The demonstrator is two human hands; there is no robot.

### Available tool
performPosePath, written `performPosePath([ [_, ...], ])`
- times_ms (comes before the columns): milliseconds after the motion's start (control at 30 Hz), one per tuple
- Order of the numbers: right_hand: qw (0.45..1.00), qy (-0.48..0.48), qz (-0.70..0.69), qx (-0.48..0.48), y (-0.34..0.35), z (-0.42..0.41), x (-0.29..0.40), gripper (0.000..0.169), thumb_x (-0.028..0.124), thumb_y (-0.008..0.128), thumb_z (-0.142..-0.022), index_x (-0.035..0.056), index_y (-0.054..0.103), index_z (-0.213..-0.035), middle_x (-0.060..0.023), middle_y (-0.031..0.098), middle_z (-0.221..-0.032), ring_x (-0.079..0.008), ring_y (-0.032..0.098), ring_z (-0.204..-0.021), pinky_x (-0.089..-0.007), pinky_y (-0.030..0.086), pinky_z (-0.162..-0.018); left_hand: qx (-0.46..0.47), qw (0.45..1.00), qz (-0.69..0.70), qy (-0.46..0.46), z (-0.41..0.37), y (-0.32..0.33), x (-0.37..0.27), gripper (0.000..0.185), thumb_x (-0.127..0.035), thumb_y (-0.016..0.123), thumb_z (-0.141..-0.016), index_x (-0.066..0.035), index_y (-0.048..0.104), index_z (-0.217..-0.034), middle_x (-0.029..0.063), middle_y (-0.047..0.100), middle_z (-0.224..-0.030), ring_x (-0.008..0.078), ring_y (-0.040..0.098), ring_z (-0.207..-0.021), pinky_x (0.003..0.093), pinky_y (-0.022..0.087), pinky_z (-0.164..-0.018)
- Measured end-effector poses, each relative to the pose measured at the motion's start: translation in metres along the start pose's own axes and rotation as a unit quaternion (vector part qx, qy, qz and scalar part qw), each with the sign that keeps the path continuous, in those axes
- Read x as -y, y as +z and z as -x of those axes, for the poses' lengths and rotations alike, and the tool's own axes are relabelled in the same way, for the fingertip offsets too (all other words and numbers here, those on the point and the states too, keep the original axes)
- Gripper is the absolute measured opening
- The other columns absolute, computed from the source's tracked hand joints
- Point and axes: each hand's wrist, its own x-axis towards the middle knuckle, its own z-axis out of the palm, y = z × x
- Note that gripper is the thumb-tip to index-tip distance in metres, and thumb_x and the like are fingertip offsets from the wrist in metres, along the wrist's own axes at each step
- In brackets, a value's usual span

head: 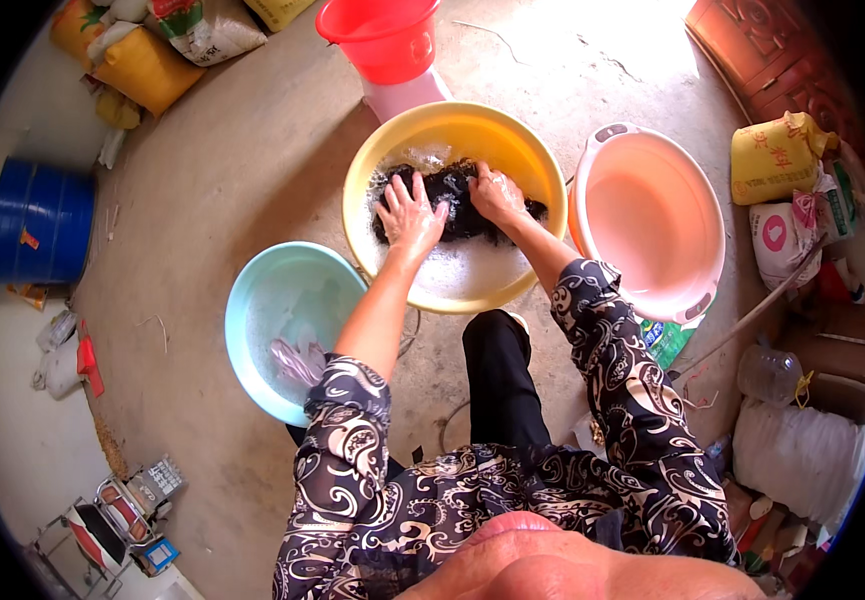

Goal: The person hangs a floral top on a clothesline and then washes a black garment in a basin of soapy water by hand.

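Observation:
A large yellow basin (453, 302) stands on the floor before me, holding sudsy water (470, 274) and a wet black cloth (456, 214). My left hand (411, 216) lies palm down on the left part of the cloth, its fingers spread and flecked with foam. At the cloth's right part, my right hand (497, 195) has its fingers curled into the fabric; the fingertips are partly hidden. To the left, a light blue basin (239, 330) contains water and a pale striped cloth (299, 361). A pink oval basin (646, 217) sits close on the right.
Beyond the yellow basin, a red bucket (395, 45) rests on a pink stool (406, 94). Filled sacks (151, 67) lie at the far left, with more bags (774, 161) at the right. A blue drum (40, 221) is by the left wall. A pole (751, 311) slants at right.

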Motion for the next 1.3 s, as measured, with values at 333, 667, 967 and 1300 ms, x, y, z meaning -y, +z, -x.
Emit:
performPosePath([
  [333,0.986,0.008,-0.124,-0.115,0.056,-0.038,-0.005,0.033,0.029,0.050,-0.097,0.0035,0.068,-0.108,-0.0222,0.067,-0.105,-0.0386,0.065,-0.095,-0.0492,0.050,-0.084,0.087,0.995,-0.045,0.003,-0.016,0.032,0.022,0.094,-0.048,0.062,-0.088,-0.009,0.011,-0.157,0.0301,0.019,-0.157,0.0459,0.012,-0.147,0.0655,0.006,-0.116],
  [667,0.891,0.033,-0.432,-0.140,-0.067,0.015,0.032,0.045,0.039,0.062,-0.092,0.0003,0.066,-0.115,-0.0132,0.068,-0.100,-0.0208,0.064,-0.089,-0.0353,0.051,-0.080,-0.039,0.991,0.123,0.024,-0.006,-0.017,0.054,0.041,-0.021,0.071,-0.077,-0.009,0.060,-0.114,0.0189,0.060,-0.114,0.0413,0.056,-0.109,0.0520,0.048,-0.091],
  [967,0.919,0.023,-0.362,-0.153,-0.154,0.056,0.085,0.061,0.048,0.065,-0.087,0.0048,0.056,-0.130,-0.0169,0.062,-0.126,-0.0261,0.054,-0.121,-0.0360,0.042,-0.100,0.076,0.756,0.629,-0.164,-0.006,-0.040,0.076,0.036,-0.017,0.045,-0.097,-0.001,0.055,-0.128,0.0136,0.067,-0.094,0.0271,0.069,-0.074,0.0396,0.062,-0.059],
  [1300,0.951,-0.124,-0.212,-0.185,-0.173,-0.034,0.032,0.048,0.043,0.059,-0.092,-0.0030,0.068,-0.103,-0.0123,0.070,-0.091,-0.0207,0.066,-0.086,-0.0371,0.052,-0.082,0.117,0.662,0.736,-0.075,-0.069,-0.134,0.072,0.021,-0.007,0.061,-0.089,-0.003,0.063,-0.109,0.0097,0.068,-0.092,0.0201,0.067,-0.080,0.0385,0.058,-0.066],
])
